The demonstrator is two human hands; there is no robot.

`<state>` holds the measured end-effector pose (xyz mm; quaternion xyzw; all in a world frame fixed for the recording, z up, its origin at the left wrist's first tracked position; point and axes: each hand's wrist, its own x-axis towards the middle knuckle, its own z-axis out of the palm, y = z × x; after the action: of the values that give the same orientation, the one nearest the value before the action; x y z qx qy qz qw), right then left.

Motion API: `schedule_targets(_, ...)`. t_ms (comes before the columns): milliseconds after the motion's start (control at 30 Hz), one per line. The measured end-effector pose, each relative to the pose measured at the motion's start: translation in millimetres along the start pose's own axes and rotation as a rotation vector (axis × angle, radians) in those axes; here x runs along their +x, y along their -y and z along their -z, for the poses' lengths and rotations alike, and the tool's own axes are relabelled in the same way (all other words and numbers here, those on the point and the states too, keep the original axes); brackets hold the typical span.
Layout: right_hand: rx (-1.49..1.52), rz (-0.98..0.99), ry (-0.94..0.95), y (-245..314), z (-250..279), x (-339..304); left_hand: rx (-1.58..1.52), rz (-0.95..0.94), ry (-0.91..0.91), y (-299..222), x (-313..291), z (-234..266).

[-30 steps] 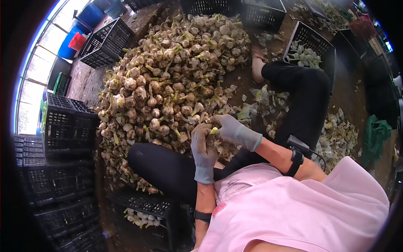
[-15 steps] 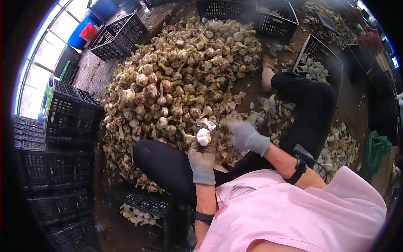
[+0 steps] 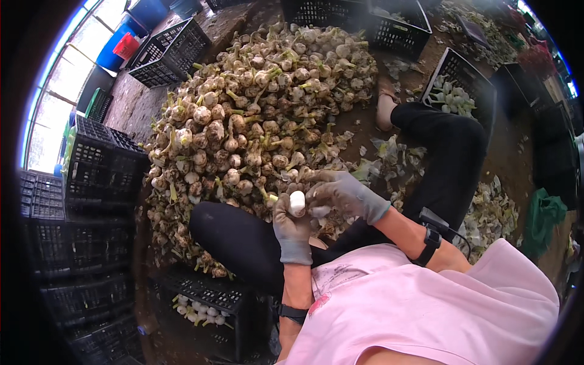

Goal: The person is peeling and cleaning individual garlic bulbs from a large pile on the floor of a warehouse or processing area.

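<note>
My left hand (image 3: 292, 230), in a soiled grey glove, is closed round a garlic bulb (image 3: 297, 204) with a clean white surface. The bulb's green stem end pokes out to the left, between the hand and the pile. My right hand (image 3: 348, 196), gloved the same way, has its fingers bent and touching the right side of that bulb. Pale skin shows by its thumb, partly blurred. Just beyond both hands rises a large heap of unpeeled, earthy garlic (image 3: 261, 115) with stems on.
A black crate (image 3: 201, 298) with white bulbs stands by my left knee, another crate (image 3: 459, 73) with pale bulbs at the far right. Stacked black crates (image 3: 85, 243) line the left side. Peeled skins (image 3: 389, 164) litter the floor, and a green bag (image 3: 544, 222) lies right.
My right hand has come back to the bulb from a blurred position slightly to the right. The loose skin flap atop the bulb is no longer seen; my left hand keeps its hold.
</note>
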<state>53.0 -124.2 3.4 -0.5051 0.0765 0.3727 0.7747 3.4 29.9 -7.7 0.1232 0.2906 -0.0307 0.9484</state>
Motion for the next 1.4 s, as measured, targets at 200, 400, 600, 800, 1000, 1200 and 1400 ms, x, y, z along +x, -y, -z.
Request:
schedule_targets(200, -0.262, 0.043, -0.047, -23.2, -23.1, 6.8, -0.018, -0.026, -0.097, 1.8, 21.0, 34.3)
schedule_targets(400, -0.385, 0.169, -0.147, -36.4, -25.9, 16.8, -0.081, -0.017, -0.223, 4.4, 31.1, 38.8)
schedule_targets(600, 0.056, 0.000, -0.027, -25.4, -22.5, 10.7, -0.053, -0.012, -0.377, 0.5, 35.2, 47.3)
schedule_targets(800, -0.265, 0.062, -0.074, -22.8, -26.6, 2.2, -0.020, -0.091, -0.244, 4.2, 21.4, 27.4)
schedule_targets(1000, -0.588, 0.342, -0.358, -56.0, -35.0, 24.2, -0.061, -0.187, -0.209, 5.8, 33.8, 56.2)
schedule_targets(1200, -0.885, -0.052, -0.361, -45.0, 36.4, 32.8, -0.209, -0.068, -0.169, -1.8, 17.2, 18.8)
schedule_targets(1400, -1.087, 0.492, -0.156, -6.6, 4.1, 2.5, -0.213, 0.033, -0.135, -6.5, 20.2, 30.4)
